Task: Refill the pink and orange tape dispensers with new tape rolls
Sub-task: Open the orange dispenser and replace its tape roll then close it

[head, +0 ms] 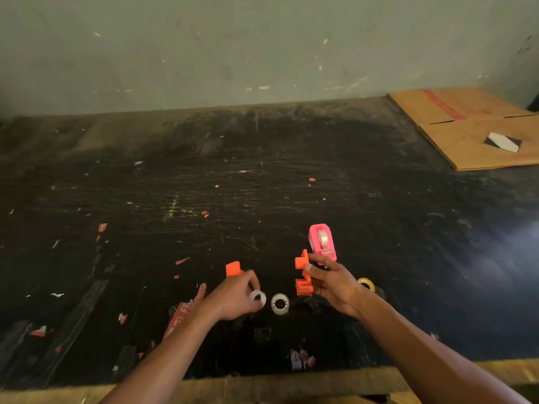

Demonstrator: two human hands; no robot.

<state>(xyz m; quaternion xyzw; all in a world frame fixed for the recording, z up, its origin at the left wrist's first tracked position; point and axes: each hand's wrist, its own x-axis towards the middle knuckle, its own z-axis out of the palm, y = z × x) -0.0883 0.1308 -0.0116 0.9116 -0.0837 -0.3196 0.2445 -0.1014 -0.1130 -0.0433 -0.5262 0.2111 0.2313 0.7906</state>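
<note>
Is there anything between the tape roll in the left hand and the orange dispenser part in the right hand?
Nothing visible blocks it. The left hand holds a tape roll; the right hand holds the orange dispenser part. Between them a second roll lies flat on the table, seemingly below their path.

View: one head camera, wide-angle; no second view, so no shared area.
Position: above the near table edge (291,383), at the person's side.
Facing: forward and down across the table to the wall (262,48).
Nearness: forearms enter from the bottom; left hand (233,298) and right hand (335,287) sit low centre, close.
Far field: cardboard (472,132) at upper right.
Distortion: edges bow.
</note>
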